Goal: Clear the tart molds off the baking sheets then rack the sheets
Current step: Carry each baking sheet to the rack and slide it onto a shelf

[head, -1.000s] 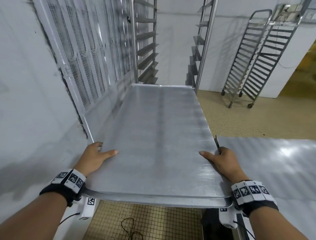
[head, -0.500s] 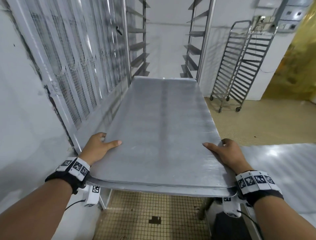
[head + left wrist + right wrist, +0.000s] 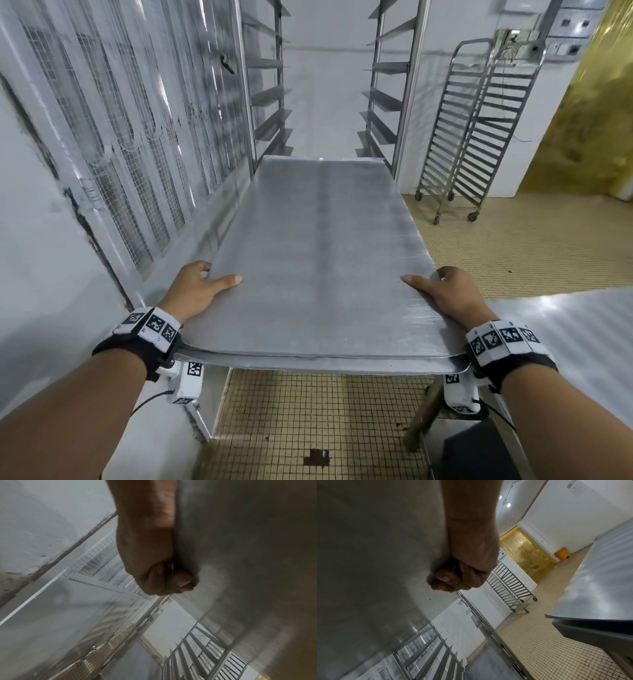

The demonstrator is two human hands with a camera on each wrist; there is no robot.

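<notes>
I carry a stack of bare grey baking sheets (image 3: 318, 260) level in front of me, with no tart molds on top. My left hand (image 3: 198, 284) grips the left long edge, thumb on top and fingers curled underneath (image 3: 164, 580). My right hand (image 3: 445, 291) grips the right long edge the same way, fingers curled under the sheet (image 3: 457, 578). The far end of the sheets points at the open steel rack (image 3: 400, 102), between its two columns of side rails, at about the height of the lower rails.
A meshed window wall (image 3: 120, 144) runs close on the left. A second, wheeled rack (image 3: 476, 137) stands at the back right by a yellow strip curtain (image 3: 589, 113). A steel table (image 3: 582, 342) edges in at my right. Tiled floor lies below.
I have carried the sheets closer to the open rack; the rack uprights now stand larger and more centred around the far end. Both hands keep the same grip.
</notes>
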